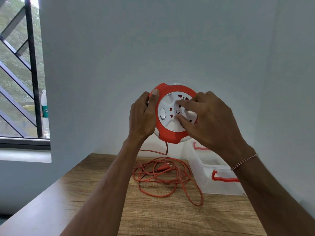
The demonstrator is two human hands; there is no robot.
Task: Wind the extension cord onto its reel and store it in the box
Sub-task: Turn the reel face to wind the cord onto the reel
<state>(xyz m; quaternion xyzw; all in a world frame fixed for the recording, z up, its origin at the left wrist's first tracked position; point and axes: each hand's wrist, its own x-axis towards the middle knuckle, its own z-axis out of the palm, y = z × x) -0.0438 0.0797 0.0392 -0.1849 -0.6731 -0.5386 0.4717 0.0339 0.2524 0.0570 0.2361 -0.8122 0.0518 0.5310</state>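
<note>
Held upright above the tabletop (170, 215), the reel (172, 114) is gripped at its orange rim by the left hand (143, 116), while the right hand (209, 121) presses spread fingers on its white socket face, and the cord (163, 174) lies loosely tangled below beside the clear box (213, 178).
</note>
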